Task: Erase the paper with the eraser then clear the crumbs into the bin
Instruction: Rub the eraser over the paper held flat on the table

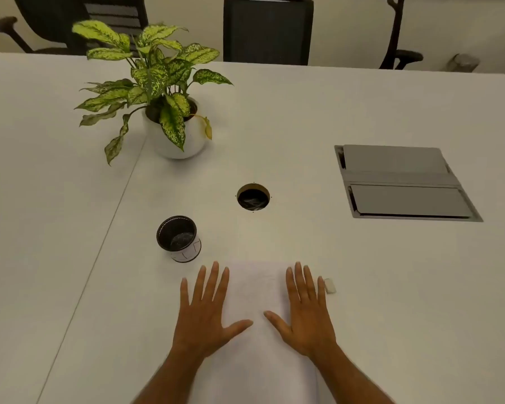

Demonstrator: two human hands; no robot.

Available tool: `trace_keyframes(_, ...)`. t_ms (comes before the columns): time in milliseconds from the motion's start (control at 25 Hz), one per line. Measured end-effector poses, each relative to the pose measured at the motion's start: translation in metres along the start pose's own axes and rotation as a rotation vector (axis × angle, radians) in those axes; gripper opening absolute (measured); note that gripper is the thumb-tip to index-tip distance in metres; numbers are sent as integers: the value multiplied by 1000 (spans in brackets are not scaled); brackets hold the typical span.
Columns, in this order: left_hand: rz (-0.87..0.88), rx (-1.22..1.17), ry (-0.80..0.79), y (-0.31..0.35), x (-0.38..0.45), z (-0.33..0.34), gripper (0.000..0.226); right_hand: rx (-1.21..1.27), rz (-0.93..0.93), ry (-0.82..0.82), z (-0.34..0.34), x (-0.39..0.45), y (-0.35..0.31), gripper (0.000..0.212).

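Two flat hands on the paper at the desk's near edge.
Left hand [207,313] and right hand [303,310] lie open, fingers spread, pressing the white paper [254,290]. Eraser [330,286] sits just beside the right hand. Small black-lined bin [179,238] stands near the paper's far left corner, contents unclear.

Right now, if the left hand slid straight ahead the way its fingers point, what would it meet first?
Probably the small bin. The left hand lies flat on the paper's left edge, fingers aimed slightly right of the bin, so it might just brush past.
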State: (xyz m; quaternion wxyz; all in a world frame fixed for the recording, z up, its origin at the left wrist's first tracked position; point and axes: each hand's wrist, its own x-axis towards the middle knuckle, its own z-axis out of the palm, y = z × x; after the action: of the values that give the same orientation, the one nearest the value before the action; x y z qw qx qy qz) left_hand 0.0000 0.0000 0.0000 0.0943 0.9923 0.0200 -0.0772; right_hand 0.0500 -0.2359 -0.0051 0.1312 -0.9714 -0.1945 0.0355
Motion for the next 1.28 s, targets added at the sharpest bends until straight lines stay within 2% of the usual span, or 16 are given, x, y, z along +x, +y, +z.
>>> trace_keyframes(360,16,30,-131,-6,1,35,118,-51,12,-86,25,1,13,97)
trace_keyframes(840,21,39,-116,-9,2,44,118,-73,10,-128,32,3,17,93)
trace_keyframes(1000,22,46,-110,-10,2,45,119,-1,66,6,29,5,28,78)
trace_keyframes(1160,38,53,-85,-6,8,41,120,16,320,251,13,11,53,52)
trace_keyframes(1280,73,37,-74,8,16,37,119,54,490,263,6,14,66,48)
